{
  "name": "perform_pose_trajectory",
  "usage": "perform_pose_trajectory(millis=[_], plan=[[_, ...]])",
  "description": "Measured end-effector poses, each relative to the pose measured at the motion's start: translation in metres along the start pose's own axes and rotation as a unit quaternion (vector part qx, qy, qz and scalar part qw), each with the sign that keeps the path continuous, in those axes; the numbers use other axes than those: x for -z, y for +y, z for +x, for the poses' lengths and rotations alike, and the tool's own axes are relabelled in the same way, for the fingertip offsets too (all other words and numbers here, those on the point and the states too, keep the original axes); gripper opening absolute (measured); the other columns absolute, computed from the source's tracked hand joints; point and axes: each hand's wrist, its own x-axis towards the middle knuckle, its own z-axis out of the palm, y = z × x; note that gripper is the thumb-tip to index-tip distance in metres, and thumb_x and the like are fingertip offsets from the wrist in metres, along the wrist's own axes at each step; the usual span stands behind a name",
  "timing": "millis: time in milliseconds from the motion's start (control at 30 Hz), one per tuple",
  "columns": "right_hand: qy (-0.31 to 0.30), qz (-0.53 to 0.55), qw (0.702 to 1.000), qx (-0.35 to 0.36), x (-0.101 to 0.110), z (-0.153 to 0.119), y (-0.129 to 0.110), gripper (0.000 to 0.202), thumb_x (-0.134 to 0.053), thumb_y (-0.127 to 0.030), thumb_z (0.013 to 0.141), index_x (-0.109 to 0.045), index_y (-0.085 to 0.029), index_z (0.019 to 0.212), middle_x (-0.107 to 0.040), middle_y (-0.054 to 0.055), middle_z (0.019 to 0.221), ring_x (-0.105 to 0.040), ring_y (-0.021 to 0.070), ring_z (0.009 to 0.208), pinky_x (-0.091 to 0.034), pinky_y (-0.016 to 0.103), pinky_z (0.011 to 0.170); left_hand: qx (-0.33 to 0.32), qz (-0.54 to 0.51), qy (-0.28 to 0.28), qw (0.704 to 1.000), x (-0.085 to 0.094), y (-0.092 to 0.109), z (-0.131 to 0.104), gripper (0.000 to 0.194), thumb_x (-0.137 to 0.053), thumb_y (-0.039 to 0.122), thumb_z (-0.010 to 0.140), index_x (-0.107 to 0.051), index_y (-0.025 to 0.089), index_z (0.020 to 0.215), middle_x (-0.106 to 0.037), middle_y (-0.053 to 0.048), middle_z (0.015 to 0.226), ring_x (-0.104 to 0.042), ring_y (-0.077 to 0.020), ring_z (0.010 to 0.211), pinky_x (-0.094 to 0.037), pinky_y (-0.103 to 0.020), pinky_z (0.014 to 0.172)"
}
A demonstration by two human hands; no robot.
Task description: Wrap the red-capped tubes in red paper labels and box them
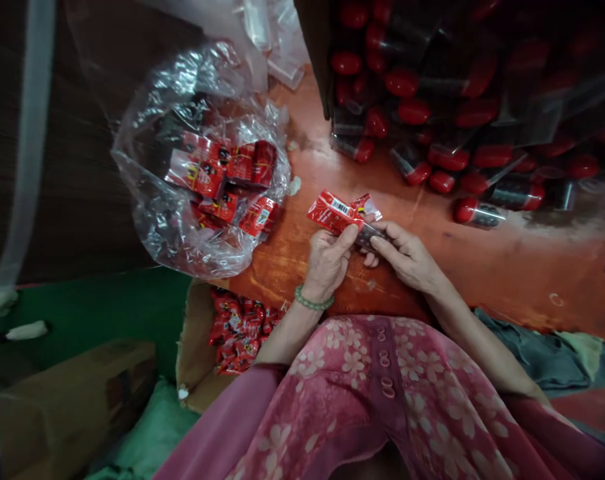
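Note:
Both hands meet above the orange tabletop. My left hand (pixel 331 259), with a green bead bracelet at the wrist, is closed with its thumb on a red printed wrapper (pixel 327 212) that shows a barcode. From the wrapper's lower right side a dark, see-through tube (pixel 366 235) reaches toward my right hand (pixel 405 253), whose thumb and fingers pinch it. Another red printed piece (pixel 366 203) sticks out behind, and I cannot tell whether it is joined to the first. Fingers cover part of the tube.
A clear plastic bag (pixel 197 250) of red packets (pixel 202 175) lies to the left. Below it, a cardboard box (pixel 197 347) holds more red packets. Clear containers with red rounded caps (pixel 447 157) crowd the upper right. Dark cloth (pixel 537 353) lies at the right.

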Motion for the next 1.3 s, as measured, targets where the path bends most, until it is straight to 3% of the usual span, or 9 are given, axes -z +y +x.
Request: perform_pose_trajectory(millis=[67,167,367,533,767,900,1000,1200,1300], plan=[[0.014,-0.063,0.997,0.039,-0.003,0.011,0.0,0.041,-0.056,-0.058,0.099,-0.059,-0.021,0.117,-0.067,-0.001,0.079,-0.065,0.0114,0.065,-0.057,0.027,0.067,-0.043,0.008,0.035,0.998,0.0,0.002,0.009,0.043,-0.088,0.054,0.067,-0.069,0.016,0.069,-0.074,-0.003,0.071,-0.068,-0.0135,0.065,-0.055,-0.026,0.063],[0.035,-0.106,0.991,0.08,-0.009,0.029,0.002,0.038,-0.055,-0.056,0.1,-0.058,-0.021,0.116,-0.062,-0.004,0.071,-0.061,0.0106,0.059,-0.053,0.025,0.06,-0.085,0.017,0.058,0.994,0.001,0.01,0.025,0.042,-0.089,0.054,0.066,-0.07,0.018,0.077,-0.074,0.0,0.073,-0.065,-0.0109,0.06,-0.052,-0.025,0.06],[0.04,0.022,0.997,0.059,-0.01,0.044,0.002,0.045,-0.06,-0.063,0.094,-0.056,-0.021,0.109,-0.063,-0.006,0.068,-0.06,0.0085,0.054,-0.051,0.021,0.055,-0.097,0.02,0.051,0.994,0.0,0.02,0.042,0.048,-0.087,0.058,0.067,-0.066,0.02,0.087,-0.073,0.0,0.08,-0.068,-0.0124,0.069,-0.051,-0.025,0.063],[0.043,0.045,0.997,0.055,-0.007,0.041,0.002,0.047,-0.064,-0.064,0.091,-0.058,-0.021,0.107,-0.065,-0.006,0.066,-0.06,0.0084,0.054,-0.052,0.021,0.055,-0.091,-0.001,0.065,0.994,-0.001,0.015,0.039,0.049,-0.092,0.056,0.061,-0.065,0.019,0.079,-0.069,0.003,0.072,-0.061,-0.009,0.058,-0.049,-0.023,0.057],[0.004,0.135,0.991,0.022,0.003,0.043,-0.001,0.047,-0.073,-0.062,0.085,-0.059,-0.021,0.101,-0.073,-0.001,0.078,-0.064,0.0083,0.054,-0.052,0.02,0.05,-0.072,0.04,0.026,0.996,-0.003,0.018,0.035,0.049,-0.091,0.059,0.062,-0.069,0.017,0.075,-0.067,0.002,0.064,-0.061,-0.0097,0.054,-0.052,-0.025,0.056],[-0.004,0.118,0.993,0.019,0.001,0.043,-0.004,0.05,-0.073,-0.065,0.084,-0.06,-0.021,0.101,-0.072,-0.002,0.076,-0.063,0.0081,0.053,-0.053,0.021,0.051,-0.066,0.03,0.04,0.997,-0.01,0.021,0.032,0.056,-0.089,0.066,0.058,-0.071,0.018,0.08,-0.078,-0.005,0.081,-0.071,-0.0151,0.068,-0.053,-0.024,0.058],[0.006,0.094,0.995,0.03,-0.001,0.042,-0.004,0.05,-0.074,-0.065,0.083,-0.061,-0.02,0.103,-0.07,-0.003,0.074,-0.063,0.0077,0.054,-0.053,0.021,0.053,-0.072,0.02,0.046,0.996,-0.015,0.02,0.027,0.056,-0.085,0.067,0.066,-0.074,0.017,0.089,-0.081,-0.009,0.092,-0.073,-0.0171,0.074,-0.052,-0.024,0.054],[-0.042,0.113,0.992,0.028,0.006,0.04,-0.005,0.048,-0.074,-0.064,0.084,-0.061,-0.019,0.095,-0.072,-0.001,0.075,-0.064,0.008,0.052,-0.052,0.02,0.05,-0.071,0.038,-0.01,0.997,-0.021,0.019,0.02,0.047,-0.082,0.062,0.072,-0.077,0.016,0.083,-0.075,-0.004,0.067,-0.06,-0.011,0.046,-0.044,-0.024,0.042],[-0.03,0.111,0.993,0.027,0.006,0.041,-0.004,0.05,-0.075,-0.065,0.082,-0.061,-0.02,0.096,-0.073,0.0,0.078,-0.063,0.0082,0.051,-0.052,0.021,0.048,-0.067,0.035,-0.026,0.997,-0.019,0.02,0.021,0.044,-0.084,0.059,0.072,-0.076,0.016,0.081,-0.076,-0.004,0.069,-0.062,-0.0115,0.049,-0.046,-0.024,0.045]])
